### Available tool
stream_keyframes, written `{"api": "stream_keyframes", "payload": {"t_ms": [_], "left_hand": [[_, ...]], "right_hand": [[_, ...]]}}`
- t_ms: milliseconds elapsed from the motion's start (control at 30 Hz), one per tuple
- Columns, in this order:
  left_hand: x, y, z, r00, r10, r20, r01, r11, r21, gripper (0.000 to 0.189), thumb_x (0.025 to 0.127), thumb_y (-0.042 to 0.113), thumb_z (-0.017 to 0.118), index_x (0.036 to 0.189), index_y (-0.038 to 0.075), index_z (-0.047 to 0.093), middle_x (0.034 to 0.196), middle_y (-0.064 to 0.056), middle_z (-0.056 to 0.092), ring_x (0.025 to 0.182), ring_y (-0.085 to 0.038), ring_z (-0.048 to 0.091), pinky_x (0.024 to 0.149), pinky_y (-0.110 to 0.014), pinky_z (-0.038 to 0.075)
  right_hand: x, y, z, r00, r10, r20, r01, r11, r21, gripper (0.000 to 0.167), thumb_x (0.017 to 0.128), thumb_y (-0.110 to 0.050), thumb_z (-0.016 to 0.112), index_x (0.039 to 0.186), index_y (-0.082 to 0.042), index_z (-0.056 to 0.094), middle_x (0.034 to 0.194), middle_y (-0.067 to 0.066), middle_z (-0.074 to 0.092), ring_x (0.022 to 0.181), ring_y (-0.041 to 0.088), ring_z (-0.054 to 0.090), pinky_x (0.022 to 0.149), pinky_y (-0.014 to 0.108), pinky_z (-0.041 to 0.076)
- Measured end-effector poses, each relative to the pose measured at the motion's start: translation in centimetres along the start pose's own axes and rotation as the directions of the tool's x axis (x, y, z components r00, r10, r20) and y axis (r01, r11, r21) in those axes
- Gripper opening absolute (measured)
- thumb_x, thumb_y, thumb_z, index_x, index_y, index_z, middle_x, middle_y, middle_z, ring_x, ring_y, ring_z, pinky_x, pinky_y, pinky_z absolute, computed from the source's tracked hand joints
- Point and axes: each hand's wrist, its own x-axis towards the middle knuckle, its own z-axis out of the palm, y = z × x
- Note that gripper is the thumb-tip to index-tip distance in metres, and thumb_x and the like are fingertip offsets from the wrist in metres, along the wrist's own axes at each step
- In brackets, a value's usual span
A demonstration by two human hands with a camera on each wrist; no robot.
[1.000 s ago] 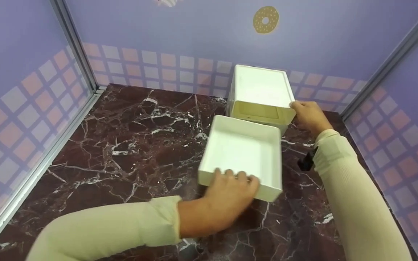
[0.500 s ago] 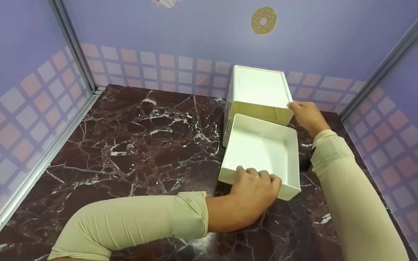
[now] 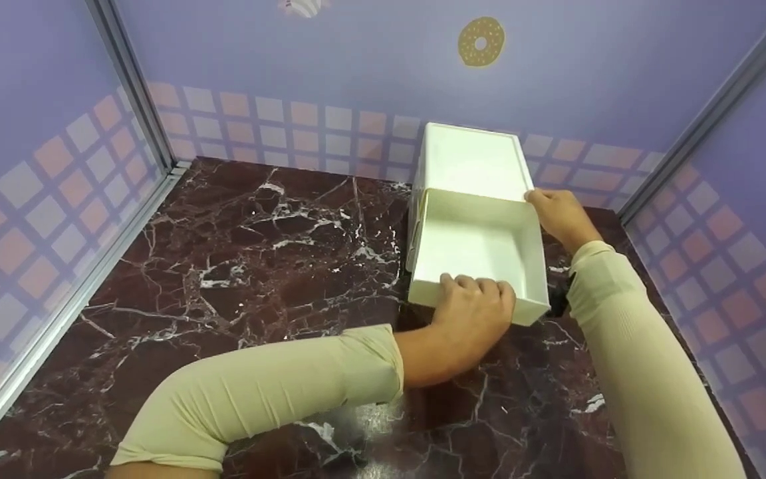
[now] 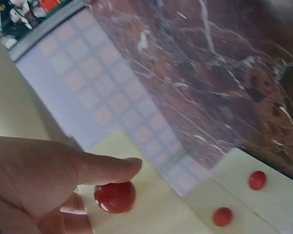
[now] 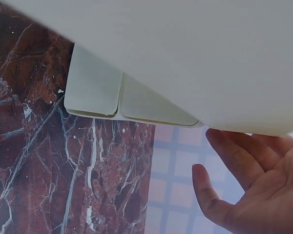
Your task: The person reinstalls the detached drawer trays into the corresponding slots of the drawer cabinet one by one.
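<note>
A white drawer (image 3: 479, 249), bare inside, has its back edge right at the top opening of a small white drawer cabinet (image 3: 476, 159). My left hand (image 3: 473, 309) grips the drawer's front wall, fingers hooked over the rim. In the left wrist view, its thumb (image 4: 112, 165) lies on the front just above a round red knob (image 4: 115, 197). Lower drawer fronts with smaller red knobs (image 4: 257, 180) show beyond. My right hand (image 3: 559, 209) holds the cabinet's upper right front corner. From the right wrist, its fingers (image 5: 239, 156) reach the white wall, one finger standing away from it.
The cabinet stands against the back purple wall (image 3: 316, 60) with its checkered band. Side panels (image 3: 44, 166) enclose a dark red marbled tabletop (image 3: 270, 266). Small white specks lie scattered left of the cabinet.
My left hand has carried the drawer rightward, then away from me and up against the cabinet's top opening. My right hand has stayed at the cabinet's corner.
</note>
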Motion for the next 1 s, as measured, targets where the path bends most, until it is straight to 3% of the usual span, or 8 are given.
{"api": "stream_keyframes", "payload": {"t_ms": [133, 367, 533, 633, 767, 900, 1000], "left_hand": [[1.3, -0.3, 0.9, 1.0, -0.014, -0.028, 0.014, 1.0, 0.0, 0.047, 0.108, 0.025, 0.043, 0.152, 0.012, 0.043, 0.137, -0.01, 0.065, 0.119, -0.034, 0.067, 0.1, -0.051, 0.055], [2.4, -0.3, 1.4, 0.999, 0.015, -0.041, -0.013, 0.999, 0.037, 0.058, 0.11, 0.027, 0.039, 0.163, 0.013, 0.022, 0.155, -0.015, 0.051, 0.134, -0.038, 0.058, 0.106, -0.054, 0.051], [2.4, -0.4, 2.5, 0.992, 0.014, -0.123, -0.009, 0.999, 0.046, 0.06, 0.109, 0.029, 0.039, 0.163, 0.012, 0.021, 0.165, -0.016, 0.033, 0.148, -0.039, 0.04, 0.116, -0.055, 0.041], [1.6, -0.5, 3.5, 0.987, 0.001, -0.158, 0.006, 0.999, 0.041, 0.07, 0.105, 0.029, 0.047, 0.165, 0.015, 0.014, 0.17, -0.02, 0.016, 0.155, -0.043, 0.022, 0.122, -0.063, 0.027], [-0.8, -0.1, 5.2, 0.991, -0.018, -0.131, 0.024, 0.998, 0.049, 0.094, 0.098, 0.044, 0.059, 0.165, 0.022, -0.004, 0.169, -0.026, -0.008, 0.156, -0.048, -0.001, 0.117, -0.077, 0.012], [-3.1, 0.5, 7.1, 0.997, -0.036, -0.065, 0.039, 0.998, 0.042, 0.099, 0.096, 0.062, 0.055, 0.163, 0.032, -0.011, 0.169, -0.024, -0.013, 0.156, -0.048, -0.004, 0.112, -0.083, 0.008], [-3.7, 0.8, 8.2, 0.998, -0.048, -0.034, 0.049, 0.998, 0.039, 0.095, 0.096, 0.067, 0.051, 0.162, 0.037, -0.011, 0.17, -0.022, -0.011, 0.157, -0.045, -0.003, 0.112, -0.083, 0.007]], "right_hand": [[-0.1, 0.1, 0.0, 1.0, 0.007, 0.006, -0.006, 1.0, -0.003, 0.054, 0.104, -0.044, 0.039, 0.128, -0.003, 0.066, 0.128, 0.02, 0.063, 0.113, 0.029, 0.055, 0.101, 0.044, 0.045], [-0.1, 0.3, 0.0, 1.0, 0.012, -0.006, -0.012, 0.999, 0.034, 0.047, 0.104, -0.045, 0.041, 0.107, -0.005, 0.066, 0.117, 0.015, 0.065, 0.104, 0.025, 0.057, 0.093, 0.037, 0.048], [0.0, 0.5, 0.2, 1.0, 0.011, -0.012, -0.011, 1.0, 0.028, 0.049, 0.104, -0.045, 0.041, 0.114, -0.006, 0.069, 0.112, 0.013, 0.068, 0.1, 0.024, 0.059, 0.09, 0.036, 0.049], [0.0, 0.5, 0.2, 1.0, 0.01, -0.002, -0.01, 1.0, 0.026, 0.053, 0.104, -0.045, 0.041, 0.122, -0.005, 0.069, 0.113, 0.014, 0.069, 0.101, 0.024, 0.06, 0.091, 0.037, 0.05], [0.1, 0.4, 0.2, 1.0, 0.004, 0.0, -0.004, 1.0, 0.028, 0.053, 0.104, -0.045, 0.041, 0.125, -0.005, 0.068, 0.114, 0.014, 0.068, 0.099, 0.022, 0.06, 0.088, 0.034, 0.05], [0.1, 0.2, 0.2, 1.0, 0.005, -0.007, -0.005, 1.0, 0.027, 0.051, 0.103, -0.044, 0.041, 0.122, -0.005, 0.069, 0.113, 0.015, 0.068, 0.098, 0.021, 0.059, 0.086, 0.032, 0.049], [0.1, 0.2, 0.1, 1.0, 0.01, -0.009, -0.01, 1.0, 0.029, 0.049, 0.103, -0.043, 0.042, 0.118, -0.004, 0.068, 0.114, 0.015, 0.068, 0.099, 0.022, 0.059, 0.088, 0.032, 0.048]]}}
